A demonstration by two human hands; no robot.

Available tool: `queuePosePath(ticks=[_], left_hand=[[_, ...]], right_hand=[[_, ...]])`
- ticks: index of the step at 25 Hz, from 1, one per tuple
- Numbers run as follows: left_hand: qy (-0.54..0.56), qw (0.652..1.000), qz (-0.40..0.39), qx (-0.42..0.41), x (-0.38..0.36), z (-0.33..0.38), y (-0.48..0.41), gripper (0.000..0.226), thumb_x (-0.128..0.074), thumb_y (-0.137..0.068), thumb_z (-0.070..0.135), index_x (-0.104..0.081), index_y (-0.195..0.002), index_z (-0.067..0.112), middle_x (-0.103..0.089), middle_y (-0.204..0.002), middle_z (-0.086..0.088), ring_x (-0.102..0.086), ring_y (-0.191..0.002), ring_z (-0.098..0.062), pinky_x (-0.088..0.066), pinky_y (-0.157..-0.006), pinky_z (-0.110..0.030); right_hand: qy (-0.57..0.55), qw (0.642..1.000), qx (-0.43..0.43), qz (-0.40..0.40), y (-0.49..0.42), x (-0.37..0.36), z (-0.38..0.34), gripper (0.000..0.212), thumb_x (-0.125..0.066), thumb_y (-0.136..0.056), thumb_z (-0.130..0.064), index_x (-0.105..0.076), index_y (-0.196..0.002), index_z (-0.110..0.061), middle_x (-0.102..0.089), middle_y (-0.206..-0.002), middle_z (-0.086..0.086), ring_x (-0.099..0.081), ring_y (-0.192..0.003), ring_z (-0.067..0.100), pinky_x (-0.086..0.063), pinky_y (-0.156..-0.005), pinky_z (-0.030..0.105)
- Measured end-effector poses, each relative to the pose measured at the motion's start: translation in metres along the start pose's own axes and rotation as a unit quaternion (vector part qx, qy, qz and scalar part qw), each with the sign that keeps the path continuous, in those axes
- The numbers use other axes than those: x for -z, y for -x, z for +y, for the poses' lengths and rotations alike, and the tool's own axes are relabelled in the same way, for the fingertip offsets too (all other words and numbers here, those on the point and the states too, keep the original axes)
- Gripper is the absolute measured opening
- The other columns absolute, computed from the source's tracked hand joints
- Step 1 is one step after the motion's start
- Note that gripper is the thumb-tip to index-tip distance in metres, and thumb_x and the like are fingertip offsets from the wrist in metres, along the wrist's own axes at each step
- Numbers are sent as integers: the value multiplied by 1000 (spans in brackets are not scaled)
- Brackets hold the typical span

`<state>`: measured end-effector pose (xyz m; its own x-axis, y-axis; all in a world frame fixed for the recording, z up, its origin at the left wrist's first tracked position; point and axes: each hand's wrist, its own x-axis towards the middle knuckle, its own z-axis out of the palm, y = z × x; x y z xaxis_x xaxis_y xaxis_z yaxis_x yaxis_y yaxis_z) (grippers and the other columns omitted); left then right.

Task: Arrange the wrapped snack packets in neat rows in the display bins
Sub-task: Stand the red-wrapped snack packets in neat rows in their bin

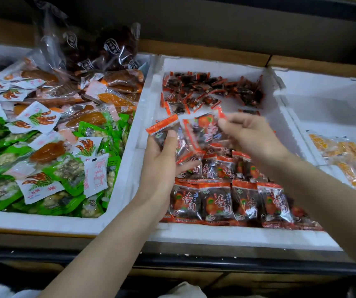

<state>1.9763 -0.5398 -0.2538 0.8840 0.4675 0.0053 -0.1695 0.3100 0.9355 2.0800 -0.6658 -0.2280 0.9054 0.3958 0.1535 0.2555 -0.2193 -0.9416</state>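
Note:
Red-and-clear snack packets fill the middle white foam bin (pixel 215 235). Two neat rows of packets (pixel 233 201) stand along its front. A loose heap of the same packets (pixel 211 91) lies at the back. My left hand (pixel 162 160) grips a small stack of packets (pixel 166 130) above the bin's left side. My right hand (pixel 252 136) pinches the top corner of one packet (pixel 205 127), held just right of that stack.
The left foam bin (pixel 121 186) holds a jumble of green, white and orange packets (pixel 43 147), with dark clear-wrapped packets (pixel 99 52) piled at the back. The right foam bin (pixel 297 134) holds yellow-orange packets (pixel 349 160). A dark shelf edge runs below.

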Motion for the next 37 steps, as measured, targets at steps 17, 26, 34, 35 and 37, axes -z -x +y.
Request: queuePosePath(ticks=[17,26,34,35,37], left_hand=[[-102,993,-60,-20,-1,-22,-18,38,-61,-91,15,-54,-128,14,-69,-112,-2,-67,-101,-15,-56,-87,-40],[-583,730,-264,-238,-28,-27,-40,50,-48,-98,34,-35,-145,25,-40,-144,13,-31,-137,-7,-23,-114,-27],[-680,618,-301,-256,-15,-28,-53,51,-46,-97,41,-37,-144,27,-38,-142,11,-29,-132,-6,-15,-105,-18],[-681,616,-305,-253,-14,-28,-52,50,-45,-97,41,-36,-145,28,-37,-142,12,-28,-132,-5,-15,-106,-17],[-679,616,-315,-246,-13,-26,-51,48,-42,-98,41,-37,-143,29,-37,-139,13,-28,-131,-4,-16,-106,-17]], right_hand=[[179,982,58,-21,2,11,15,25,-44,-98,-32,-61,-108,-17,-67,-98,-5,-60,-80,7,-46,-68,19],[294,955,36,-27,-8,68,16,21,-52,-95,-22,-63,-81,-10,-51,-62,-2,-42,-46,-2,-30,-45,9],[435,882,58,-171,-21,53,58,26,-44,-98,-24,-47,-75,-34,-54,-83,-1,-48,-82,19,-34,-69,31],[445,878,62,-163,-20,53,60,21,-43,-98,-25,-49,-79,-32,-53,-87,-2,-48,-86,18,-34,-73,32],[433,886,77,-147,-16,53,62,11,-45,-97,-24,-55,-92,-28,-52,-91,-9,-48,-91,13,-35,-77,28]])
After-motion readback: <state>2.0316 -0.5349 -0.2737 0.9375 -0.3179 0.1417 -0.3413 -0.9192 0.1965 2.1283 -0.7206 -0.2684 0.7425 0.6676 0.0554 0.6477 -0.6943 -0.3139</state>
